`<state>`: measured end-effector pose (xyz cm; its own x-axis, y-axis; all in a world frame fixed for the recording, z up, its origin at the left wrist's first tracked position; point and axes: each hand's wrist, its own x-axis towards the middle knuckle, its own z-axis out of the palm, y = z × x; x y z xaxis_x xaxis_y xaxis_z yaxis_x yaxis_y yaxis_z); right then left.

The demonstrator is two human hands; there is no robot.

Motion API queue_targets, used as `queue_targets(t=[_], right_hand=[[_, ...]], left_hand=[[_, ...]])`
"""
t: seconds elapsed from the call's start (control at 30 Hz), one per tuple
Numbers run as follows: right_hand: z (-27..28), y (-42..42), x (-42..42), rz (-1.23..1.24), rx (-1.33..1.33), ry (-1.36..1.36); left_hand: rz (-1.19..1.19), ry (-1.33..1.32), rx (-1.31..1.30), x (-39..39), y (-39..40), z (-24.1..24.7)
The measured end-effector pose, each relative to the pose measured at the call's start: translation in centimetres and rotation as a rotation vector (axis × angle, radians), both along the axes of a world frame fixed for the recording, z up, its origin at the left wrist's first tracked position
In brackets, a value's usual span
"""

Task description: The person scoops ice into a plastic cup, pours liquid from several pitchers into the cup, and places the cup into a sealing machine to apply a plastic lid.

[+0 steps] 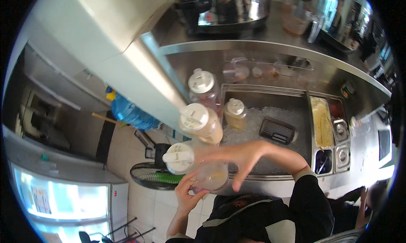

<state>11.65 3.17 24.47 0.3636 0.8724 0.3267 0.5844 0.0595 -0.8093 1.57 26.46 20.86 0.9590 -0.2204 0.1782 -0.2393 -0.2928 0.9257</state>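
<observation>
My left hand (186,192) grips a clear plastic measuring jug (212,176) by its side. A small yellowish patch shows inside the jug. My right hand (245,155) stretches leftward above it, thumb apart and fingers extended; motion blurs them. Its fingertips come close to a white-lidded pitcher (179,157), and whether they touch it is unclear. Behind that pitcher stands another white-lidded one (201,124) with beige liquid, then a third (203,84) with darker contents.
An ice well (253,116) holds a small white-lidded pitcher (235,114) and a dark slotted tray (278,130). Steel food pans (323,124) sit to its right. A shelf edge (272,46) crosses above. A floor fan (155,176) stands at left; a person (352,208) is at far right.
</observation>
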Motion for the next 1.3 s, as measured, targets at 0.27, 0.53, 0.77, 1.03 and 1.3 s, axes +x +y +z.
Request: queue_targets(t=[0.27,0.53,0.77,1.03,1.3], right_hand=[[-2.9,-13.7,2.7,-0.686,-0.157,-0.227],[-13.8,-28.9,13.4,-2.223,-0.192,-0.302],[-16.8,-28.3,16.7,-2.264,-0.227,0.063],[-19.8,-27.0,1.7,-1.916,-0.265,0.034],[-24.9,-18.5,-30.8,-2.296,-0.039,0.510]], left_hand=[[0.139,-0.232,-0.021,2.2,-0.7,-1.9],[0.444,0.168,0.319,-4.9,10.1,-12.5],[0.464,0.199,0.211,-5.0,3.9,-18.7],[0.540,-0.064,0.009,-2.6,2.4,-19.4],[0.222,-0.100,-0.002,-3.4,2.3,-19.2]])
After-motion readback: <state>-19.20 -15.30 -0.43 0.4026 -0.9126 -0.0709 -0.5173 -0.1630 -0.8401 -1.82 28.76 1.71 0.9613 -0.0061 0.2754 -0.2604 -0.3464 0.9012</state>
